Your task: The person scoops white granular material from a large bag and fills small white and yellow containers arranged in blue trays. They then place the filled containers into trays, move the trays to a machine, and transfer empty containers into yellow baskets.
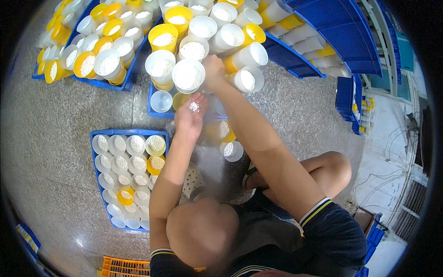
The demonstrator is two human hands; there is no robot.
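Observation:
My left hand is palm up, with a small heap of white pellets resting in it. Just beyond its fingertips stands a translucent white cup filled with similar pellets. My right hand is closed beside that cup's right side, its fingers partly hidden. What it holds, if anything, cannot be made out. Below my hands, in a blue crate, an empty clear cup and a yellow cup show at the near end. The rest of that crate carries stacked white and yellow cups full of pellets.
A blue crate of pellet-filled cups sits on the floor to the left. Two loose cups, one yellow and one white, stand near my right forearm. More filled crates lie far left and far right. An orange crate is at the lower edge.

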